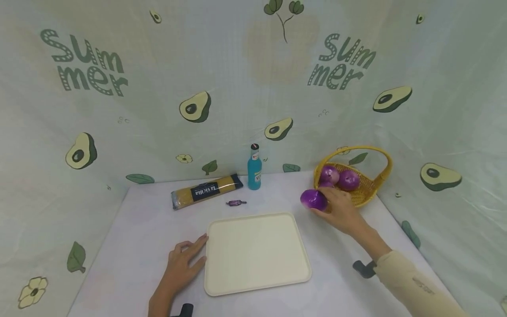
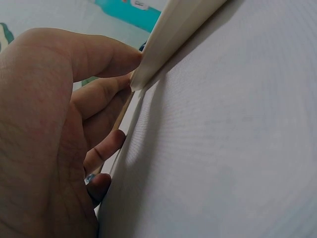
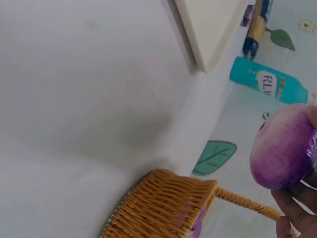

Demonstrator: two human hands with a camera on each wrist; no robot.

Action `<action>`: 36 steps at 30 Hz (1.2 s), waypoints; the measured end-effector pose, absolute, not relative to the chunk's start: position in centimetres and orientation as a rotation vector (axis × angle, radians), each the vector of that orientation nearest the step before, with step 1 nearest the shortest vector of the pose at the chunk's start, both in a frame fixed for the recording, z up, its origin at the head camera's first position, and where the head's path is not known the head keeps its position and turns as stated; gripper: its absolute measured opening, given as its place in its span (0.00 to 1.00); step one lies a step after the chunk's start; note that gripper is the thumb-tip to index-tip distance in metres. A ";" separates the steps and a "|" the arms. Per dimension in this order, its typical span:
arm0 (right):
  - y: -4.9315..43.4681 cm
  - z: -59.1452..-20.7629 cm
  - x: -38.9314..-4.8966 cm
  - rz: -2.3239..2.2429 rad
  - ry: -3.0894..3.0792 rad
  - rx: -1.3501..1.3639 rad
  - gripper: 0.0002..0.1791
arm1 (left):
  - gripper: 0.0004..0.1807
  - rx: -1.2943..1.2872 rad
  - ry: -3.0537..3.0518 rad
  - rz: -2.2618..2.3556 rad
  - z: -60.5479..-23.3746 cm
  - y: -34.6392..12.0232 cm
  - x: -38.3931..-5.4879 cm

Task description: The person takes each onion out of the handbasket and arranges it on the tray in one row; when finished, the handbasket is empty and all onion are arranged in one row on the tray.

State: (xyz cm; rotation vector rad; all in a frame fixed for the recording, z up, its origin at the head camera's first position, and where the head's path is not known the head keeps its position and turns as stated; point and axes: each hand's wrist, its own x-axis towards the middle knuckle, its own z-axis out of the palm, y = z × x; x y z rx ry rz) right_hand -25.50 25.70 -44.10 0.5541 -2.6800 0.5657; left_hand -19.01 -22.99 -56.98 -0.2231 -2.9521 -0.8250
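My right hand (image 1: pixel 338 209) holds a purple onion (image 1: pixel 314 200) just in front of the wicker basket (image 1: pixel 372 191). In the right wrist view the onion (image 3: pixel 282 146) is pale on one side, with fingers below it. More purple onions (image 1: pixel 349 180) lie inside the basket. At the left edge of a cream rectangular tray (image 1: pixel 257 253), my left hand (image 1: pixel 184 264) rests on the table with its index finger and thumb at the rim. Up close in the left wrist view, fingertips touch the tray's side (image 2: pixel 158 49).
A blue bottle (image 1: pixel 254 169) stands upright at the back of the table. Left of it lies a pasta packet (image 1: pixel 207 192), with a small wrapped candy (image 1: pixel 236 203) in front. A patterned cloth (image 1: pixel 237 66) hangs behind and round the sides.
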 end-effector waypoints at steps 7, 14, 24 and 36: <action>24.3 -44.4 -25.5 0.556 -2.672 0.600 0.40 | 0.31 -0.210 -2.969 -0.819 -56.7 -23.1 -19.0; 22.9 -44.6 -25.4 0.548 -2.667 0.635 0.39 | 0.31 -0.225 -2.952 -0.800 -56.5 -23.0 -19.0; 20.2 -44.7 -25.5 0.588 -2.632 0.708 0.37 | 0.32 -0.247 -2.959 -0.819 -56.2 -23.0 -19.0; 17.0 -45.9 -25.4 0.612 -2.604 0.813 0.37 | 0.32 -0.249 -2.927 -0.801 -56.5 -23.0 -19.1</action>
